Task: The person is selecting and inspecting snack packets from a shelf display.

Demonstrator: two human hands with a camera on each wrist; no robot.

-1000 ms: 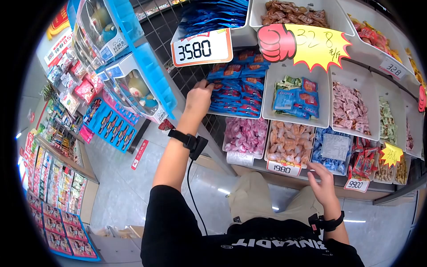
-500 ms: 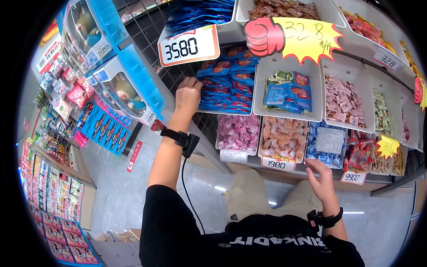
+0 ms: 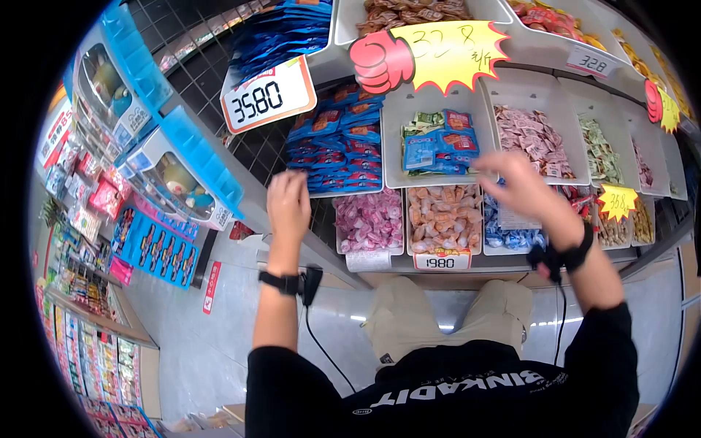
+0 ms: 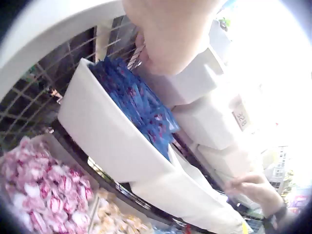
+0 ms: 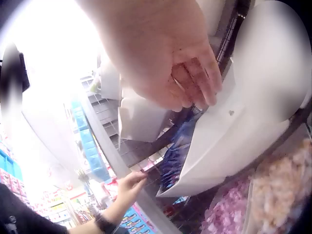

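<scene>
My left hand (image 3: 288, 208) hovers at the left front corner of a bin of blue-wrapped packets (image 3: 343, 139), its fingers loosely bent and nothing visible in them. The right wrist view shows this left hand (image 5: 130, 186) just beside the white bin's corner. Over the front edge of the neighbouring bin (image 3: 394, 157), which holds blue and green packets (image 3: 442, 142), reaches my right hand (image 3: 515, 182). Its fingers are extended and relaxed, with no item in them. From the right wrist, the right palm (image 5: 180, 58) appears above the blue packets (image 5: 178, 156).
Lower bins hold pink-wrapped candies (image 3: 369, 219), orange-wrapped candies (image 3: 445, 219) and blue-wrapped candies (image 3: 511, 233). A price card (image 3: 269, 95) and a yellow starburst sign (image 3: 456, 55) hang above. Boxed toys (image 3: 175, 179) stand at the left beside a black wire grid (image 3: 193, 40).
My right hand has risen from in front of the lower bins to the upper bin's edge. The left hand has drawn back slightly toward me. The head view has shifted.
</scene>
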